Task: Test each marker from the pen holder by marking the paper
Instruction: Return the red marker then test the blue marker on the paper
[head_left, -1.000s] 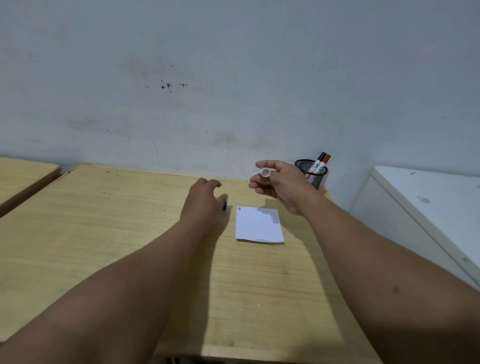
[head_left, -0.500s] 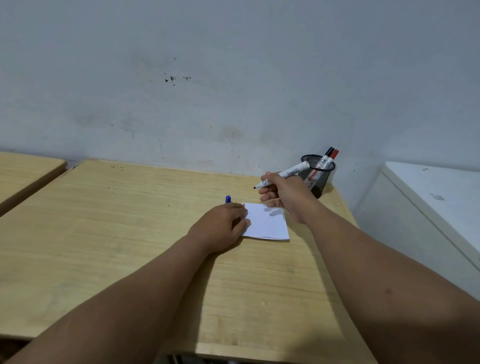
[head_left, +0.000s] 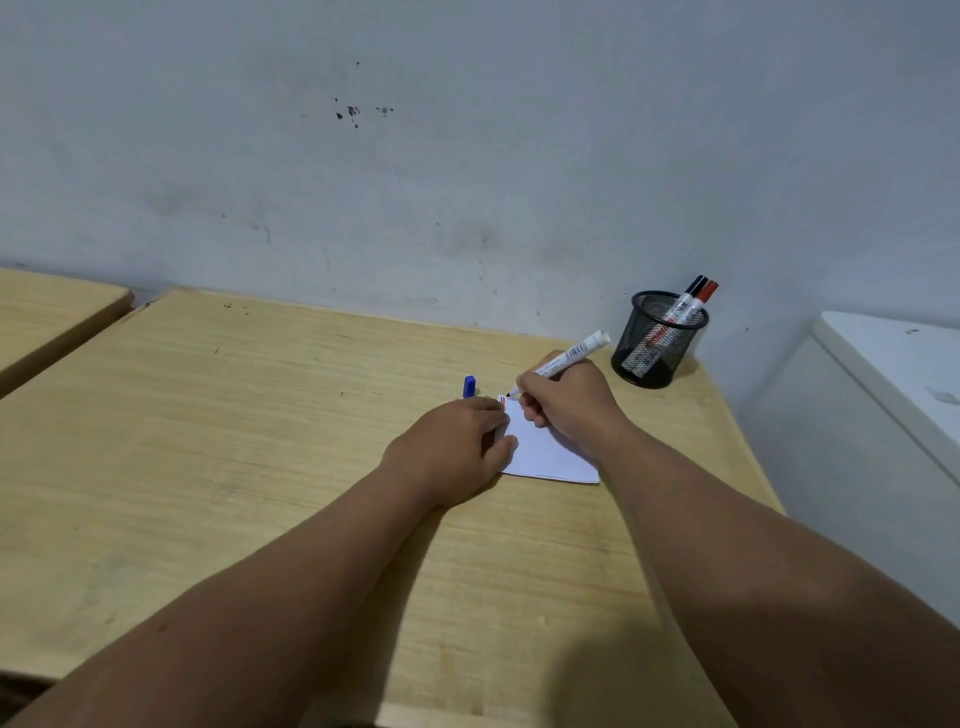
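Observation:
A small white paper (head_left: 550, 457) lies on the wooden desk (head_left: 260, 441). My right hand (head_left: 569, 400) grips an uncapped white marker (head_left: 571, 356), its tip touching the paper's far left corner beside small coloured marks (head_left: 502, 399). My left hand (head_left: 457, 447) rests flat on the paper's left edge, fingers spread, pinning it. A blue cap (head_left: 469, 386) stands on the desk just beyond my left hand. A black mesh pen holder (head_left: 657, 340) at the back right holds two markers, one black-capped (head_left: 693, 287) and one red-capped (head_left: 707, 292).
A grey wall runs right behind the desk. A white cabinet (head_left: 883, 374) stands to the right of the desk, close to the holder. Another wooden desk (head_left: 47, 312) sits at the far left across a narrow gap.
My right hand turned the marker tip-down and lowered it onto the paper's corner. My left hand left the blue cap on the desk and settled on the paper's left edge.

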